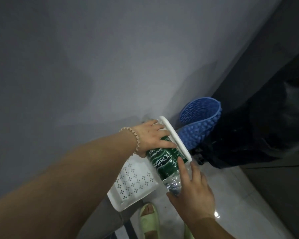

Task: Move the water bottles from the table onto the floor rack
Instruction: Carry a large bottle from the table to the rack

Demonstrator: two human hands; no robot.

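Note:
A clear water bottle [164, 163] with a green label lies tilted over the white perforated floor rack [133, 183], against the rack's raised white rim [174, 137]. My left hand [152, 135], with a bead bracelet at the wrist, grips the bottle's upper part. At the lower end of the bottle my right hand [192, 187] holds it, fingers spread along its side. A second clear bottle seems to lie behind my left hand, mostly hidden.
A grey wall fills the left and top. A blue studded mat [198, 121] stands curled beside the rack, with a dark bag [248, 135] to its right. My foot in a green slipper [148, 219] rests on the pale tiled floor.

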